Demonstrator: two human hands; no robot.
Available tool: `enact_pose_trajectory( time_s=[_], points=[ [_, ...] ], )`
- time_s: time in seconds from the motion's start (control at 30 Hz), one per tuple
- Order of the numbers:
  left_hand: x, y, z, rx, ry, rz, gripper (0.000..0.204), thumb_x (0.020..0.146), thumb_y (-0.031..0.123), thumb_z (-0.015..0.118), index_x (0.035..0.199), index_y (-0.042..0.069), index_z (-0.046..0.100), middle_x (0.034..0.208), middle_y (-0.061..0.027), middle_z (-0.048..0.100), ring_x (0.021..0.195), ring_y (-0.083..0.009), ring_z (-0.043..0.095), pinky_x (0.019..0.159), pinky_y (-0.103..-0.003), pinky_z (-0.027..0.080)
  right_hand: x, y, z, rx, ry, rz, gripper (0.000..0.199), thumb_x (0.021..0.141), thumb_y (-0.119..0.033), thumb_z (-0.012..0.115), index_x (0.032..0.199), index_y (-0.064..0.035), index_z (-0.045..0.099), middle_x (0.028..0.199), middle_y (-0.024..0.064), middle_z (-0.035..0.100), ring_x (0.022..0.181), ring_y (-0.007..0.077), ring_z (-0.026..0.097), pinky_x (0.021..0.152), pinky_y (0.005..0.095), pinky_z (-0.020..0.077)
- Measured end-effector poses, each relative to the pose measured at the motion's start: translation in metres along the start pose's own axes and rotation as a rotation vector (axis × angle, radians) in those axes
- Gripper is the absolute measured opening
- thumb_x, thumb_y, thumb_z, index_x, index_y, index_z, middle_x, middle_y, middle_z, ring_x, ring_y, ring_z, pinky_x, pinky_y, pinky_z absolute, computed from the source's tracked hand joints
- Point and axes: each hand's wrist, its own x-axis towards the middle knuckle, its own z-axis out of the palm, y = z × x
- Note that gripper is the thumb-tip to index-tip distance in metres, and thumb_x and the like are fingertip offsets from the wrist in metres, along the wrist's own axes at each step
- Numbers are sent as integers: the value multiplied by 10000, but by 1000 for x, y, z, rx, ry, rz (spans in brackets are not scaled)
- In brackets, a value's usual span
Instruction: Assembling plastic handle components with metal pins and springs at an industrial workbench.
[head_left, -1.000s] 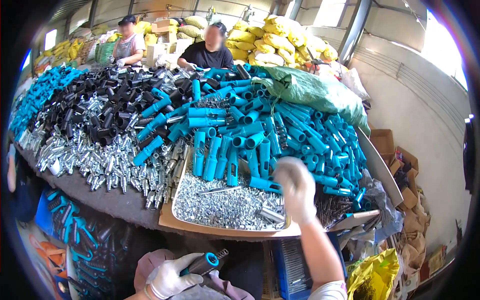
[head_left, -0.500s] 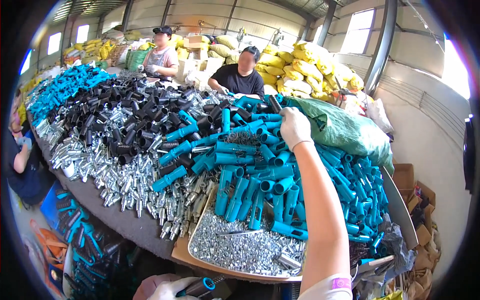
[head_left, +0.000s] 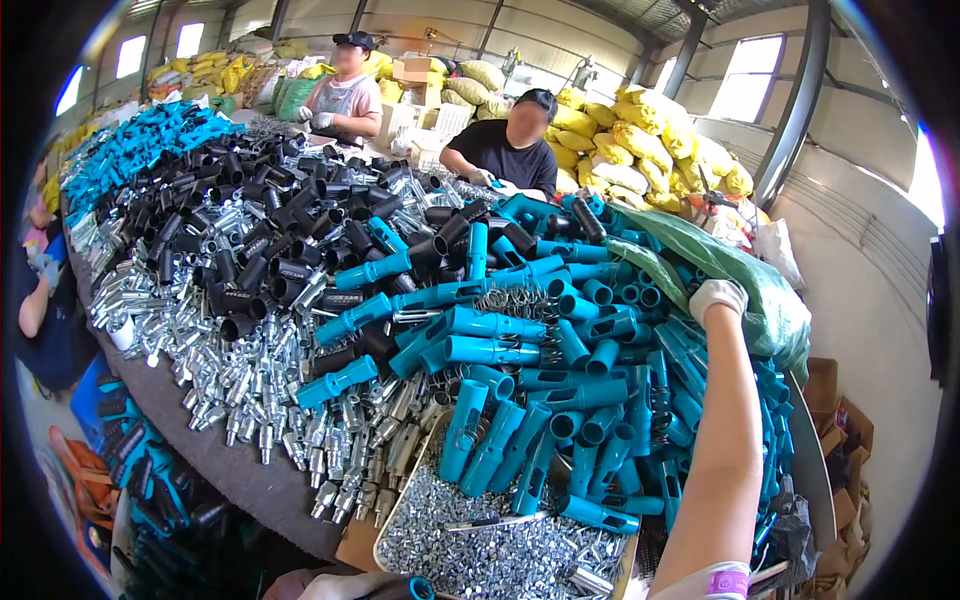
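Note:
My right hand, in a white glove, reaches out over a heap of teal slotted tubes. Its fingers are closed on the edge of a green plastic sack that lies over the heap's right side. At the bottom edge my gloved left hand grips a dark tube with a teal rim; most of both is cut off by the picture's edge. A shallow tray full of small metal pieces stands in front of the heap, with a metal strip lying across them.
Black tubes and silver metal fittings cover the table's middle and left. More teal parts lie far left. Two people work across the table, another at the left edge. Yellow sacks are stacked behind; cardboard boxes stand right.
My right hand has moved right and nearer, from the heap's far side onto the green sack's edge. The sack's near edge has shifted. My left hand has sunk lower in the picture.

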Motion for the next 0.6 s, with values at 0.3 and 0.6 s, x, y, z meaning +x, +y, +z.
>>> enact_pose_trajectory(
  time_s=[0.3, 0.6],
  points=[
    [13, -29, -7, -70, 57, 115, 622, 715, 297, 763, 1235, -11, 614, 989, -194, 704, 921, -306, 705, 835, -375, 529, 56, -23, 25, 298, 273, -184, 307, 852, -96, 529, 1134, -36, 635, 1158, 237, 656, 1075, 387, 633, 954, 486, 487],
    [15, -66, -4, -470, 309, 81, 721, 761, 464, 793, 1171, -99, 602, 912, -106, 684, 800, -176, 632, 739, -326, 501, 107, -45, 31, 408, -60, -96, 567, 831, -196, 543, 1384, -80, 507, 1331, 236, 578, 1229, 401, 559, 1049, 446, 437]
  ],
)
